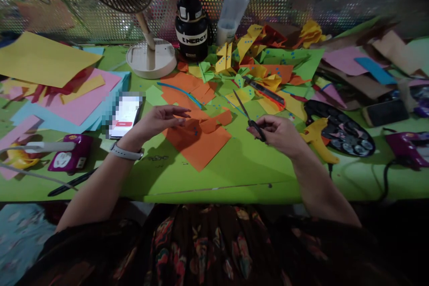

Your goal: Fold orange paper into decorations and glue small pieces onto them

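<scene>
Dark floral garment point(208, 246) nearest, cut off below. Surface point(254, 163) beyond. Orange paper point(201, 149) on it, between left hand point(156, 121) and right hand point(279, 135). Hands apart: left empty, fingers loosely parted; right closed around scissors point(251, 124), blades angled away from body. Good scissor work likely wants paper flat, left fingers clear. Handles partly hidden; blade gap hard to tell.

Black bottle point(191, 14) at the back of the desk point(261, 174), bearing the word "ENERGY" in dark capitals on a pale band point(192, 39); the smaller print near its base is too fine to read with certainty. The lettering on the phone point(129, 109) screen's red button point(123, 124) and on the purple object's white label point(62, 160), at left, is likewise illegible.
</scene>
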Action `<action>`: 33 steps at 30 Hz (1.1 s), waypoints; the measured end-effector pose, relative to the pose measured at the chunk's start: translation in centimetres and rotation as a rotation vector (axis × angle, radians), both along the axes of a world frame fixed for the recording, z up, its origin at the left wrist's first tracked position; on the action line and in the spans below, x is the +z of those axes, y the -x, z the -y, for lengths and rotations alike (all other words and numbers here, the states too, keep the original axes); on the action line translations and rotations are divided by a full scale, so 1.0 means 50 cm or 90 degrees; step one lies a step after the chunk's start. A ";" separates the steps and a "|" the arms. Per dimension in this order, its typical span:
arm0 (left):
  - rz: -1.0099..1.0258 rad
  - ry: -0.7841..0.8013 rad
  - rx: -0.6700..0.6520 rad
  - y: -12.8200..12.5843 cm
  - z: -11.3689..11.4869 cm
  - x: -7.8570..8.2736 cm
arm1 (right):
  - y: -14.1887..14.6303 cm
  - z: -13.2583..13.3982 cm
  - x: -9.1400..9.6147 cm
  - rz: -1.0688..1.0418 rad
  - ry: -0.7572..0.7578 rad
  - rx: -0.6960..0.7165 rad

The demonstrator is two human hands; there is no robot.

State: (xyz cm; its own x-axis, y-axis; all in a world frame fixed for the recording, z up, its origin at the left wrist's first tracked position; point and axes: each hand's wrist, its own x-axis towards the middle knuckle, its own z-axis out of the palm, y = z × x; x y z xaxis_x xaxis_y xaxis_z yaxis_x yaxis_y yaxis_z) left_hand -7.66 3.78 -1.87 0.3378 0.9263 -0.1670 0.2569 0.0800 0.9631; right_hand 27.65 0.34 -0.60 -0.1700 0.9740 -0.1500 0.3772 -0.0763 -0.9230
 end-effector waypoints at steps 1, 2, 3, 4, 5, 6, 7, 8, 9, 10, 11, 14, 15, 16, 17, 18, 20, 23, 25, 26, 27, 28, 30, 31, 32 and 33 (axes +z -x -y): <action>0.001 -0.008 0.000 -0.003 0.000 -0.002 | -0.003 -0.002 -0.005 0.034 -0.015 0.003; 0.001 -0.015 0.003 -0.005 0.000 -0.004 | -0.007 -0.004 -0.011 0.078 -0.033 0.003; 0.001 -0.021 0.007 -0.009 0.001 -0.005 | -0.009 -0.007 -0.015 0.133 -0.054 0.002; 0.000 -0.026 0.011 -0.012 0.002 -0.006 | -0.012 -0.010 -0.018 0.197 -0.074 0.000; 0.001 -0.029 0.013 -0.015 0.003 -0.008 | -0.013 -0.012 -0.019 0.266 -0.091 -0.002; 0.001 -0.034 0.014 -0.017 0.004 -0.009 | -0.014 -0.015 -0.019 0.335 -0.102 -0.001; 0.003 -0.040 0.014 -0.019 0.005 -0.011 | -0.014 -0.017 -0.018 0.399 -0.107 0.004; 0.004 -0.047 0.012 -0.021 0.006 -0.013 | -0.013 -0.018 -0.017 0.455 -0.107 0.010; 0.005 -0.055 0.008 -0.022 0.007 -0.016 | -0.012 -0.019 -0.015 0.501 -0.103 0.018; 0.005 -0.064 0.006 -0.022 0.008 -0.020 | -0.011 -0.020 -0.014 0.539 -0.098 0.024; 0.005 -0.071 0.003 -0.022 0.008 -0.024 | -0.011 -0.021 -0.014 0.570 -0.093 0.029; 0.019 -0.064 -0.011 -0.023 0.008 -0.036 | -0.012 -0.024 -0.016 0.630 -0.083 0.032; 0.030 -0.054 -0.014 -0.023 0.007 -0.039 | -0.013 -0.025 -0.018 0.643 -0.083 0.029; 0.041 -0.044 -0.017 -0.024 0.007 -0.042 | -0.015 -0.026 -0.020 0.651 -0.082 0.027; 0.051 -0.034 -0.020 -0.025 0.006 -0.044 | -0.016 -0.027 -0.021 0.656 -0.081 0.026; 0.060 -0.026 -0.023 -0.026 0.006 -0.045 | -0.017 -0.028 -0.022 0.658 -0.080 0.026; 0.078 -0.012 -0.025 -0.028 0.007 -0.045 | -0.018 -0.029 -0.023 0.662 -0.079 0.023; 0.100 0.004 -0.012 -0.029 0.009 -0.045 | -0.021 -0.031 -0.023 0.660 -0.065 0.012; 0.096 0.003 -0.003 -0.028 0.010 -0.045 | -0.024 -0.034 -0.025 0.644 -0.054 0.009; 0.088 -0.003 0.000 -0.028 0.011 -0.046 | -0.027 -0.036 -0.027 0.632 -0.051 0.009; 0.077 -0.008 0.001 -0.027 0.011 -0.046 | -0.029 -0.037 -0.030 0.620 -0.050 0.010; 0.065 -0.011 0.002 -0.027 0.012 -0.047 | -0.031 -0.039 -0.032 0.611 -0.051 0.009; 0.042 0.002 0.006 -0.028 0.014 -0.047 | -0.034 -0.041 -0.036 0.603 -0.052 0.007; 0.033 0.019 0.007 -0.028 0.015 -0.046 | -0.034 -0.042 -0.037 0.603 -0.053 0.006; 0.028 0.042 0.008 -0.029 0.017 -0.045 | -0.034 -0.042 -0.037 0.605 -0.056 0.007; 0.026 0.065 0.010 -0.030 0.018 -0.044 | -0.034 -0.042 -0.037 0.607 -0.060 0.010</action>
State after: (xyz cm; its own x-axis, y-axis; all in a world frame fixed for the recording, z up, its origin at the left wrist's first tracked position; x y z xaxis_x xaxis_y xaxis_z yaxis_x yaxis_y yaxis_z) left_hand -6.15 2.85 -4.08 0.3320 0.9104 -0.2468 0.2163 0.1812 0.9594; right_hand 29.33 2.43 -2.44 -0.0297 0.9878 -0.1528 0.9734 -0.0061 -0.2291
